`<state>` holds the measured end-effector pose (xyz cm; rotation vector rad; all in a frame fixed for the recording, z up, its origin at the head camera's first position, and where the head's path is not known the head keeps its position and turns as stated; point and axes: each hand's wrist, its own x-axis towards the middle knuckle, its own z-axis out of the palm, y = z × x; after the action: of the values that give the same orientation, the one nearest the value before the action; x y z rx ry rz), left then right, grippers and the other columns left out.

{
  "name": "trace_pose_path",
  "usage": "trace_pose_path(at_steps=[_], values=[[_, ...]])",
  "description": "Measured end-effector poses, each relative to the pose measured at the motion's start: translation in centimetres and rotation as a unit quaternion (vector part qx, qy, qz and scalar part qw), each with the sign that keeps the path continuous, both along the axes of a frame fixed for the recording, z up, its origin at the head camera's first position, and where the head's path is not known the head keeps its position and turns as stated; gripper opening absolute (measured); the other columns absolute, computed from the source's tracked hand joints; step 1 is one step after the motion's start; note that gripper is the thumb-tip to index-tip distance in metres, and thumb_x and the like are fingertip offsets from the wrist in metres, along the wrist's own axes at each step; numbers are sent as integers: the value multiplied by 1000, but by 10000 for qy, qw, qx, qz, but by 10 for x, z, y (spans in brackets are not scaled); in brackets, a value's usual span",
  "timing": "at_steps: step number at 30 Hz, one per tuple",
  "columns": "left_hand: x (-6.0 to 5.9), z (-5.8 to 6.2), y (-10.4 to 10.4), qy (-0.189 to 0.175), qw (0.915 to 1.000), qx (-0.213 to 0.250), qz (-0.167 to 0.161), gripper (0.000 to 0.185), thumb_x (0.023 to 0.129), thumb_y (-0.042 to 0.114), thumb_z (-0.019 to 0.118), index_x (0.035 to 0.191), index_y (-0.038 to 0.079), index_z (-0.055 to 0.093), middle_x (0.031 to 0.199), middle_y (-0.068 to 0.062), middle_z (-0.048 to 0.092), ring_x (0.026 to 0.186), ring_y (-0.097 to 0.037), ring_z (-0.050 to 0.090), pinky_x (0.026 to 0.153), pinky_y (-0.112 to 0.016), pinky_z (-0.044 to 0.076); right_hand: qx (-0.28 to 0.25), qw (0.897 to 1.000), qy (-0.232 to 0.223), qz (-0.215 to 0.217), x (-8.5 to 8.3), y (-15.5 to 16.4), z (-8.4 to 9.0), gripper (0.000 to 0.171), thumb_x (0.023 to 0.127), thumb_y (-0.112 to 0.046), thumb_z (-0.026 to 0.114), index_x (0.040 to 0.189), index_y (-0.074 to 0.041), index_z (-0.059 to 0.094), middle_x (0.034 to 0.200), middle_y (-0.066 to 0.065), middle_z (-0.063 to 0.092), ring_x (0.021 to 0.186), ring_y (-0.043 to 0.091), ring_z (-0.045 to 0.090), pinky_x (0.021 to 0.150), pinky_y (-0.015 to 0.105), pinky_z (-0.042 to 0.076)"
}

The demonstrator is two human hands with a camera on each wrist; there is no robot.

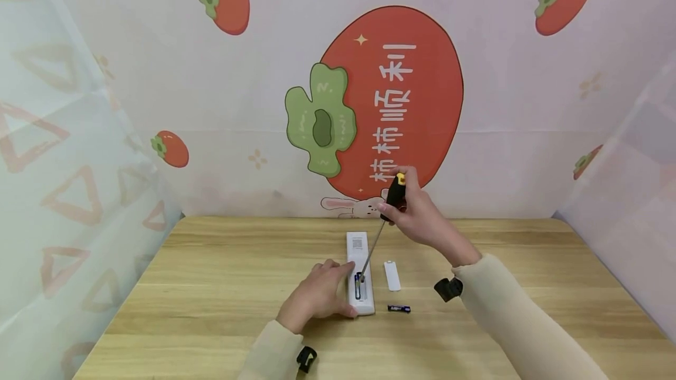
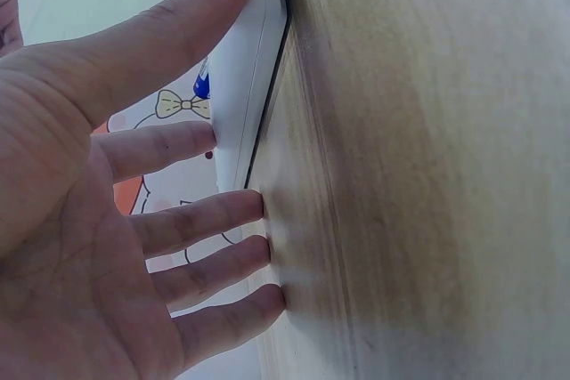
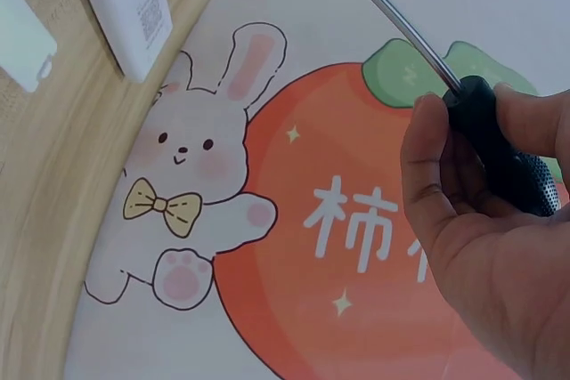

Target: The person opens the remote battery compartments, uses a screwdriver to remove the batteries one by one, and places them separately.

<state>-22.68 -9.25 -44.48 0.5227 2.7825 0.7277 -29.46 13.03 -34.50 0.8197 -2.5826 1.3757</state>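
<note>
A white remote control (image 1: 357,254) lies back side up on the table, its battery compartment uncovered. One dark blue battery (image 1: 357,289) sits in the left part of that compartment. My left hand (image 1: 318,291) rests along the remote's left side, thumb near its front end and index finger at its edge; the other fingertips (image 2: 272,295) touch the tabletop. My right hand (image 1: 419,216) grips the black and yellow handle of a screwdriver (image 3: 396,20), whose long metal shaft slants down to the compartment. Its tip is beside the battery.
Right of the remote lies its white battery cover (image 1: 392,276). A loose dark battery (image 1: 398,309) is nearer to me, below the cover. The wooden table (image 1: 237,286) meets a wall sheet (image 1: 285,28) printed with persimmons at the back, and more sheets hang at both sides.
</note>
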Motion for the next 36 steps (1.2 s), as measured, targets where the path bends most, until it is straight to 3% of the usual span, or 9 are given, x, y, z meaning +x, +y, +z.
trace_pose_path(at_steps=[14,24,31,36], values=[[0,3,-1,-12,10000,-29,-61,91,71,36,94,148,9,52,137,-18,54,120,-36,51,99,-55,47,35,9992,317,255,17,-5,-10,62,94,1,69,137,-12,27,97,14,64,77,19,62,66,36,54],[0,2,0,10,10000,-50,-63,91,71,36,93,148,7,53,136,-18,55,119,-35,51,99,-54,47,53,9978,592,303,29,-9,-11,66,91,3,72,139,-11,29,92,7,62,74,16,61,66,30,56],[0,1,0,49,10000,-44,-51,91,70,35,94,147,7,53,133,-17,56,117,-35,52,98,-52,48,193,9874,1394,717,40,-9,-14,70,88,4,75,139,-8,29,91,0,61,79,9,62,71,28,57],[0,2,0,-87,10000,23,39,90,71,34,94,147,9,54,132,-15,56,117,-34,51,98,-53,48,337,9672,2251,1125,55,-10,-16,66,89,-1,75,138,-5,31,89,-2,59,76,7,59,73,25,55]])
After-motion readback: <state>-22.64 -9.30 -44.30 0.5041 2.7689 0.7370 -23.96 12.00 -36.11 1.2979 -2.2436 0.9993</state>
